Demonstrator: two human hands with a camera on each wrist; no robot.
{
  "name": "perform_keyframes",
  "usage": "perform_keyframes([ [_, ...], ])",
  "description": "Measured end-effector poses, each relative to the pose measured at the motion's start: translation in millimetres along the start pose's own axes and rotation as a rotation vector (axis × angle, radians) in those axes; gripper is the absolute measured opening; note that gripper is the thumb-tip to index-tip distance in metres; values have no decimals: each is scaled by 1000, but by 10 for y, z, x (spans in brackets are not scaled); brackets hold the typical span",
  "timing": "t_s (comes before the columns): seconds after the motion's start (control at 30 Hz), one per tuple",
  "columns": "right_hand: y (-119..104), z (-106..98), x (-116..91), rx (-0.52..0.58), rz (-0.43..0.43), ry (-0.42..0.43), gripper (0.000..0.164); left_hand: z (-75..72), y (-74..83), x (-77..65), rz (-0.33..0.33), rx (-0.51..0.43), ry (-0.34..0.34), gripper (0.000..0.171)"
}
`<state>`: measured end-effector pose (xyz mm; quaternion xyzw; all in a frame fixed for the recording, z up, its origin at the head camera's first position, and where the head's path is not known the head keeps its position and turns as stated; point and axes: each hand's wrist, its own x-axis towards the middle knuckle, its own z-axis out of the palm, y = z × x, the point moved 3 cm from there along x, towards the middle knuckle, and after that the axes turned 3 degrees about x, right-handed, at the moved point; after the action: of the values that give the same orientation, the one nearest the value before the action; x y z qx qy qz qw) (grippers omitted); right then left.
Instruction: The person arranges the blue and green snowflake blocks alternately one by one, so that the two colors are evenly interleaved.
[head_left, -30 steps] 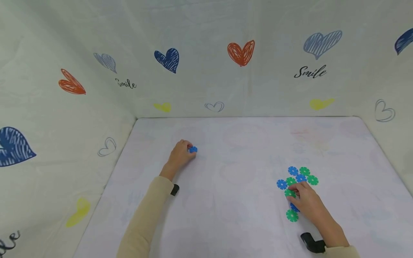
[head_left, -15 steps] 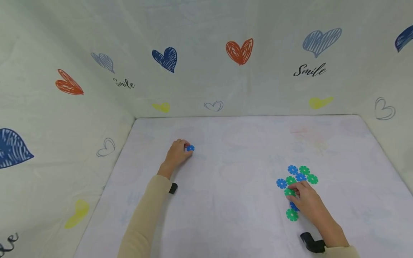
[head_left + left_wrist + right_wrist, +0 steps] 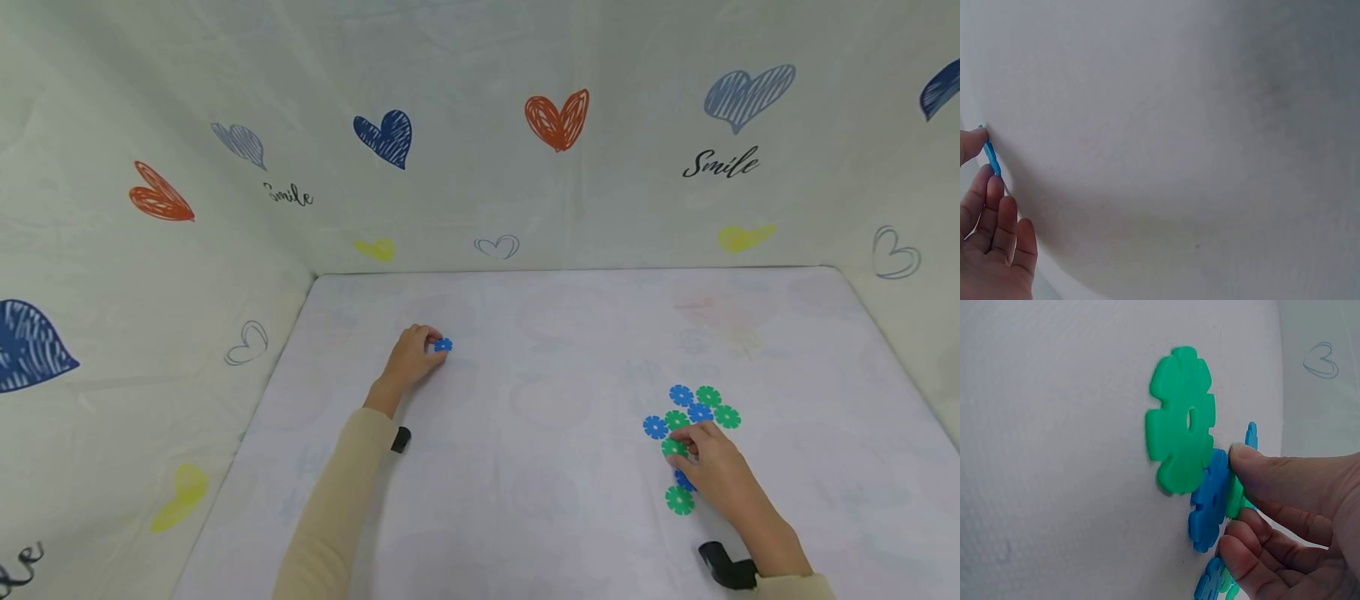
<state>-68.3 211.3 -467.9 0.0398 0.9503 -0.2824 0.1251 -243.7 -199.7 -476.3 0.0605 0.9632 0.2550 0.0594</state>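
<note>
My left hand (image 3: 411,357) pinches a blue flower-shaped plastic disc (image 3: 443,344) at the table's far left part. Seen edge-on in the left wrist view, that blue disc (image 3: 991,156) sits between thumb and fingertips. On the right, my right hand (image 3: 716,467) grips a green flower-shaped disc (image 3: 673,448) by its edges; thumb and fingers partly cover it in the right wrist view. Around it lie other discs: a blue disc (image 3: 684,480) partly under the hand, a green disc (image 3: 679,500) nearest me, a blue one (image 3: 655,427) to the left, and several farther back.
The white-covered table (image 3: 540,483) has a patterned cloth wall (image 3: 465,192) along its back and sides. Black wrist devices (image 3: 726,567) are worn at both sleeves. The far discs include a blue one (image 3: 681,395) and a green one (image 3: 727,417).
The head view has shifted slightly. My left hand with its blue disc appears a little farther left than a second ago; the right hand and the disc group stay put.
</note>
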Motion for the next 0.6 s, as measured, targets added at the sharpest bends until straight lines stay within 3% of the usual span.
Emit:
perform_keyframes([
  [0.4,33,-2,-2,26,10,-16,37,3,0,11,-4,-12,-6,31],
  [0.6,38,-4,-14,24,-44,19,35,-10,21,2,-25,-17,-12,31],
])
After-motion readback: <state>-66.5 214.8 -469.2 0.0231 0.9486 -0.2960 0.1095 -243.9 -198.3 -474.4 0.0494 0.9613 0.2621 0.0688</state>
